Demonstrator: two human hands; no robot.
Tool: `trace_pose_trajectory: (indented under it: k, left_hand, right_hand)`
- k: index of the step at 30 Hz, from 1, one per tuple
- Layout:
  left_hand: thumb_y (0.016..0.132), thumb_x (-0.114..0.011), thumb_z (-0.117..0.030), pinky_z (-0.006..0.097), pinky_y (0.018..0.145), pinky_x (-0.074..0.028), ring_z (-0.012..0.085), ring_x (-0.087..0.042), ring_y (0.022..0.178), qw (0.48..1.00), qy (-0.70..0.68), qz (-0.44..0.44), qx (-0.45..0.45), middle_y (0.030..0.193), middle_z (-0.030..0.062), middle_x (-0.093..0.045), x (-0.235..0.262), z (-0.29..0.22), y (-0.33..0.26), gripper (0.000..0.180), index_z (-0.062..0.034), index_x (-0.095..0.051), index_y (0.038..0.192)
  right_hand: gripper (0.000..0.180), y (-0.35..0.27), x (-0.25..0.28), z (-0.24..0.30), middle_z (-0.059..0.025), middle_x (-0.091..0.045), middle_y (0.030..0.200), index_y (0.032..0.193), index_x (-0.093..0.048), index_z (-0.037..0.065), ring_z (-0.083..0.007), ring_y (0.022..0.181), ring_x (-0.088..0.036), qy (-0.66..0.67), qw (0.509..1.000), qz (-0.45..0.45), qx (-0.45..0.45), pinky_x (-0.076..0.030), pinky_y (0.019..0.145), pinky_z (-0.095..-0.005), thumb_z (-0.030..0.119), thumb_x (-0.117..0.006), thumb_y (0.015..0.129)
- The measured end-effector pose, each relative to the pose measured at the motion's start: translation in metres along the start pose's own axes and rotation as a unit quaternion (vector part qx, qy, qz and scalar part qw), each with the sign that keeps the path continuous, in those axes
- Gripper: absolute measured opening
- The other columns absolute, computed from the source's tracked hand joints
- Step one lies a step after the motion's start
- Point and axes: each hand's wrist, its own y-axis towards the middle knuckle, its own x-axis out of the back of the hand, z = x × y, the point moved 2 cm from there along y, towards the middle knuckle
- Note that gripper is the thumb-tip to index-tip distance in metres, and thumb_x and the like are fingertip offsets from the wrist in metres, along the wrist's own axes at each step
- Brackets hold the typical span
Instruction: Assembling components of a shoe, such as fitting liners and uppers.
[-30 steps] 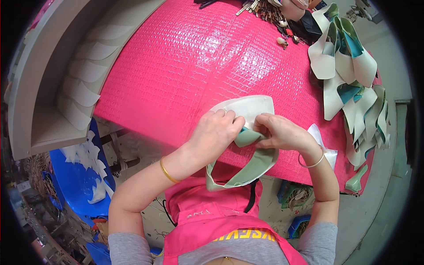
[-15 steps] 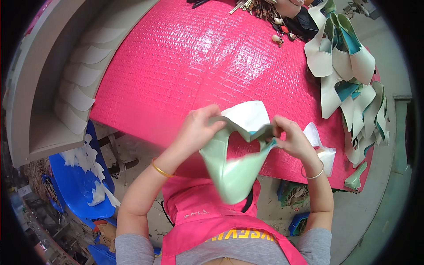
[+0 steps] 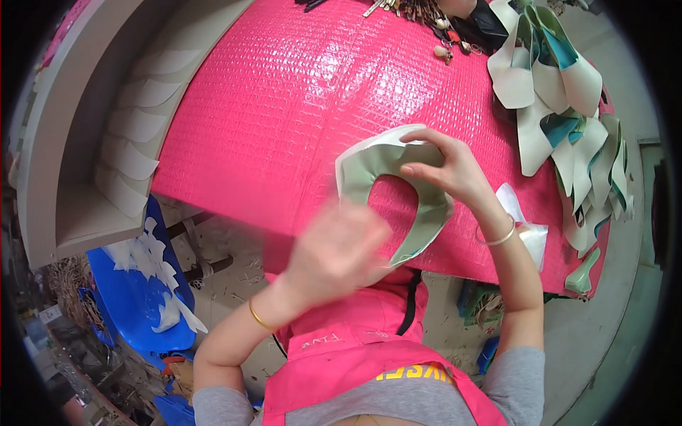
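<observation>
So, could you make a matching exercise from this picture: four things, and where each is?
1. curved white-and-green shoe upper
2. blue plastic chair
3. thin gold-coloured bangle
4. curved flat white pieces

A. at the wrist of the left hand
B. lined up on the grey boxlike shelf
C. held by the right hand
D. beneath jagged white scraps

Pairs: 1-C, 2-D, 3-A, 4-B

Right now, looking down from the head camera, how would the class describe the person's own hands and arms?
The left hand is ungloved, with a thin gold-coloured bangle at its wrist. The right hand, also ungloved, has a silvery bangle. The sleeves are short and grey.
</observation>
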Motion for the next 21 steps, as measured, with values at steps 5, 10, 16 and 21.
trace_pose_trajectory:
  k: [5,10,16,21]
  left_hand:
    - [0.074,-0.064,-0.024,0.033,0.063,-0.041,0.0228,-0.048,0.052,0.963,-0.155,0.195,0.103,0.052,0.0060,-0.047,-0.020,0.005,-0.040,0.027,-0.0045,-0.053,0.059]
    - [0.077,-0.057,-0.009,0.034,0.054,-0.038,0.0262,-0.046,0.052,0.970,-0.189,0.012,0.153,0.050,0.0098,-0.043,-0.046,-0.014,-0.059,0.024,-0.0020,-0.048,0.056]
    - [0.081,-0.054,-0.006,0.035,0.053,-0.037,0.0280,-0.043,0.048,0.957,-0.167,0.003,0.239,0.050,0.0129,-0.043,-0.046,-0.015,-0.054,0.026,0.0013,-0.047,0.056]
    - [0.081,-0.054,-0.007,0.035,0.052,-0.036,0.0282,-0.042,0.046,0.959,-0.169,-0.004,0.228,0.050,0.0131,-0.042,-0.047,-0.015,-0.053,0.027,0.0009,-0.047,0.056]
  right_hand:
    - [0.015,0.034,0.010,-0.011,-0.0048,-0.064,0.078,0.084,-0.063,-0.001,-0.0099,0.072,-0.059,0.170,0.984,0.013,-0.057,-0.047,0.065,-0.0244,0.011,-0.064,0.075]
    - [0.012,0.027,0.006,-0.025,-0.0021,-0.063,0.078,0.088,-0.064,0.000,-0.0071,0.072,-0.057,0.187,0.976,0.109,-0.013,-0.046,0.066,-0.0209,0.006,-0.062,0.077]
    - [0.016,0.036,0.009,-0.018,-0.0048,-0.064,0.072,0.092,-0.065,0.002,-0.0082,0.065,-0.056,0.011,0.999,0.052,-0.008,-0.047,0.062,-0.0240,0.006,-0.059,0.077]
    - [0.019,0.036,0.008,-0.015,-0.0078,-0.062,0.078,0.091,-0.064,0.002,-0.0146,0.071,-0.058,0.050,0.998,0.035,0.026,-0.047,0.065,-0.0273,0.005,-0.059,0.073]
